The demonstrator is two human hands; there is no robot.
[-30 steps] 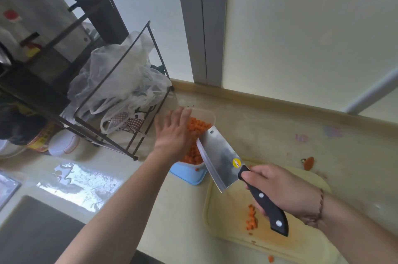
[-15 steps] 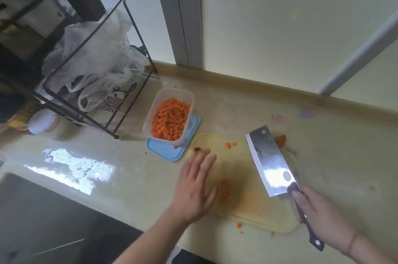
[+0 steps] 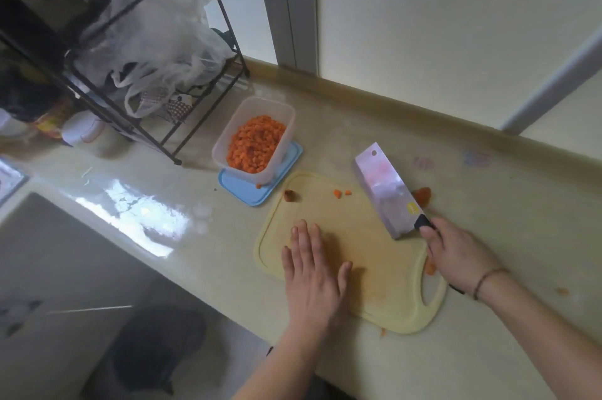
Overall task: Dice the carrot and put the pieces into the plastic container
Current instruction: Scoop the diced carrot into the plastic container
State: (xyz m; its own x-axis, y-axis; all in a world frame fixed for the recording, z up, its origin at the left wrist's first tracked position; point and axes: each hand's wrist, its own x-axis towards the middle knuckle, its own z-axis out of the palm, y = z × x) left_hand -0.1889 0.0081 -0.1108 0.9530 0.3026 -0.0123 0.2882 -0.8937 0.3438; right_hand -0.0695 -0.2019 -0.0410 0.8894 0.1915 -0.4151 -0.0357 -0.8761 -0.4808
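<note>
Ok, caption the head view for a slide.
Left hand flat on board, right hand gripping cleaver, container full.

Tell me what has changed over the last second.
The left hand left the container and now lies flat on the board, over the small carrot pile. The right hand swung the cleaver from the container's rim back over the board's far right side. It grips the cleaver as before; container and lid stayed put.

Bare forearms, a thin brown cord bracelet (image 3: 488,279) on the right wrist.
</note>
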